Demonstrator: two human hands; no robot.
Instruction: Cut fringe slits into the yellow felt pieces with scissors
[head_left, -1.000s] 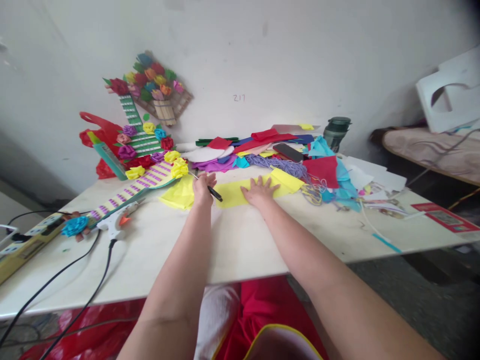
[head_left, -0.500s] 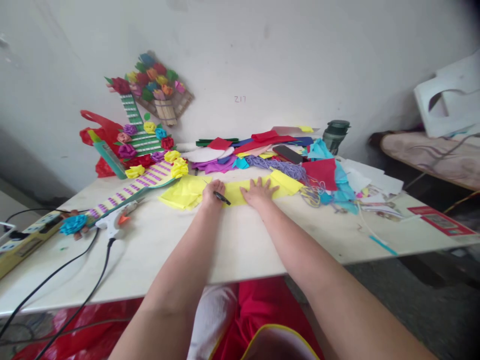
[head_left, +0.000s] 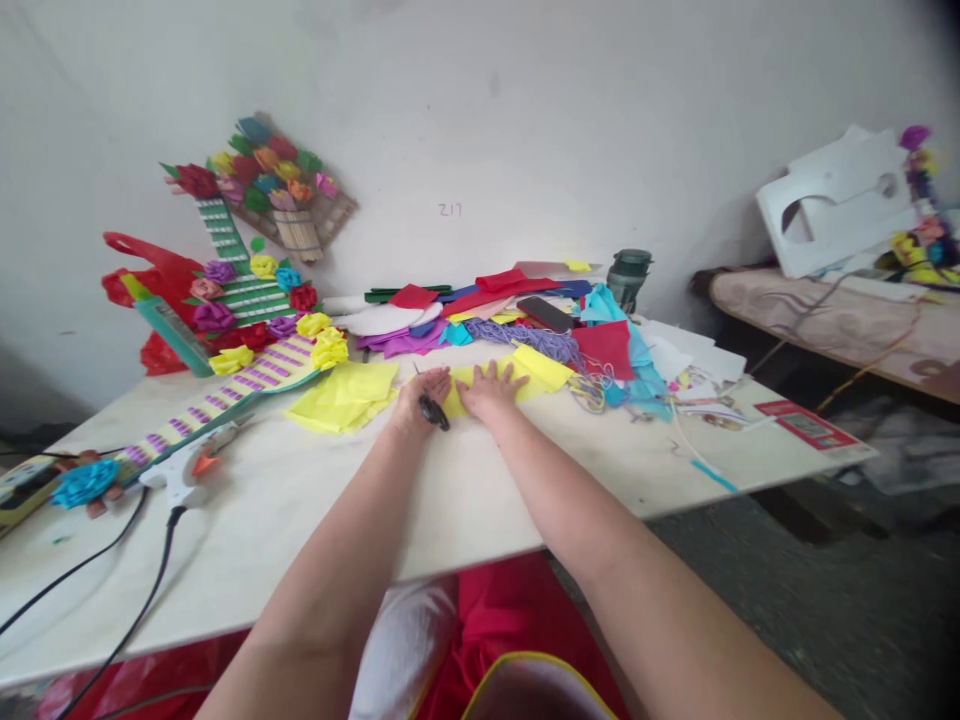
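Note:
My left hand [head_left: 421,398] is closed around what look like black-handled scissors [head_left: 433,411]. The dark handles stick out toward me, and a thin tip shows beyond the fingers. Its edge rests by a strip of yellow crepe paper [head_left: 534,390]. On that strip my right hand [head_left: 491,391] lies flat with its fingers spread, pressing it against the table. A rolled or folded yellow piece [head_left: 543,367] forms the strip's right end. To the left of my left hand is a loose stack of yellow sheets [head_left: 341,396].
A flower-covered guitar-shaped craft [head_left: 255,375], a glue gun [head_left: 180,475] with its cord and a glue bottle [head_left: 172,335] occupy the left. Behind my hands lie coloured paper, purple yarn [head_left: 521,338] and a phone [head_left: 546,313]. A dark bottle [head_left: 628,278] stands at back right.
The whole view has swung to the right, bringing more of the side bench into sight. My left hand has shifted along the yellow strip toward my right hand, its scissors tilted more steeply.

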